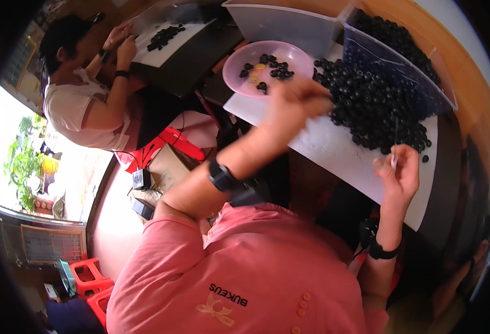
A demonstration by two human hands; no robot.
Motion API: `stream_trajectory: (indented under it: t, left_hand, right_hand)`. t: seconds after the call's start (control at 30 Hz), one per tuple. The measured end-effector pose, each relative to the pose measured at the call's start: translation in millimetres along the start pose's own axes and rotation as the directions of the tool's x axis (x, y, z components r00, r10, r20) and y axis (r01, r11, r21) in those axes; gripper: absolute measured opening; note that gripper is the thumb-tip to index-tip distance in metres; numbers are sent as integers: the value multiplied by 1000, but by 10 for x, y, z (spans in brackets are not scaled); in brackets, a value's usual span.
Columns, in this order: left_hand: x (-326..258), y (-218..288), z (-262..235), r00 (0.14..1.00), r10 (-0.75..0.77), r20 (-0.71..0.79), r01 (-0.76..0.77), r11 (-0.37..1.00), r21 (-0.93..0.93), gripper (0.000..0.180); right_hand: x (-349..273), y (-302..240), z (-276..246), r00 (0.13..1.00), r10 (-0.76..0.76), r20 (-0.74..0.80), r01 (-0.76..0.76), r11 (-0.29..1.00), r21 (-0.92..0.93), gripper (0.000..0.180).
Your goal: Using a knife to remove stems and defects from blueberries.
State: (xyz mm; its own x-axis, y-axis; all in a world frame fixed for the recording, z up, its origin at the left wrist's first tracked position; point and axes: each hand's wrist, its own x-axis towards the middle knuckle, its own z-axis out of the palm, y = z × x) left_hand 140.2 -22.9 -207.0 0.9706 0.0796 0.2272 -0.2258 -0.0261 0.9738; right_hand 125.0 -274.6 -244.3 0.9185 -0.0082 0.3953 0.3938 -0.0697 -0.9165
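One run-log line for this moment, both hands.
left hand: blurred, over heap of small black rings | right hand: pinching thin white stick | round pink plastic bowl: some rings inside

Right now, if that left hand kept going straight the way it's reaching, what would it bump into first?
Probably the heap of small black ring-shaped parts on the white table top. The left hand points right and slightly up, toward the heap's near edge. The hand is blurred and depth is unclear, so it may pass above them.

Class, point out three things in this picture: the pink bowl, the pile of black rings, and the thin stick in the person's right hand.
pink bowl (298, 55): head view, bare inner wall.
pile of black rings (367, 106): head view, middle of heap.
thin stick (395, 136): head view, mid shaft above right hand.
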Motion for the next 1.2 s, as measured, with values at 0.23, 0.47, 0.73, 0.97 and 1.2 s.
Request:
stream_trajectory:
  t: [0.23, 0.47, 0.73, 0.97, 1.2]
  left_hand:
    - [424, -148, -425, 797, 594, 110, -402, 386, 830, 18]
    - [37, -246, 478, 732, 552, 400, -661, 433, 613, 20]
    - [37, -399, 715, 711, 508, 486, -635, 169, 754, 17]
    - [-45, -428, 598, 693, 512, 508, -645, 125, 754, 12]
    - [21, -496, 673, 623, 526, 579, -702, 48, 711, 8]
  right_hand:
    - [64, -72, 13, 993, 51, -103, -41, 995, 93, 22]
    - [44, 6, -52, 979, 7, -202, 24, 988, 152, 24]
    - [-57, 11, -16, 988, -47, -148, 57, 996, 63, 24]
    - [-43, 48, -47, 986, -65, -156, 84, 990, 117, 24]
    - [-59, 129, -140, 990, -51, -130, 79, 972, 221, 18]
